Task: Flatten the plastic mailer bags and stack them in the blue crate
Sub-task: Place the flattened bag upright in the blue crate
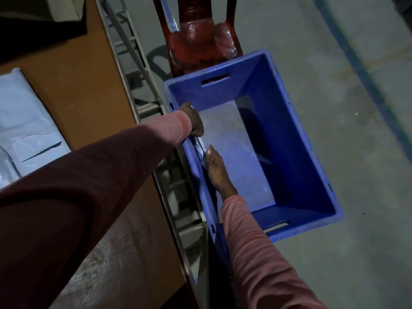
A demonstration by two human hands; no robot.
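Head view: at the far left you have pale mailers (24,121) lying flat on the brown table (89,81), well apart from the crate (287,121). Your left hand (193,118) reaches over the table edge into the crate's left side, fingers curled down onto the edge of a grey mailer (231,152) that lies flat on the crate floor; whether it pinches the plastic you cannot tell from here. Just nearer, your right hand (217,169) lies along the same left wall, fingers held together and pressed flat against the mailer's edge. The crate sits on the concrete floor (356,63) to the right of the table, with a red chair (200,41) touching its far end.
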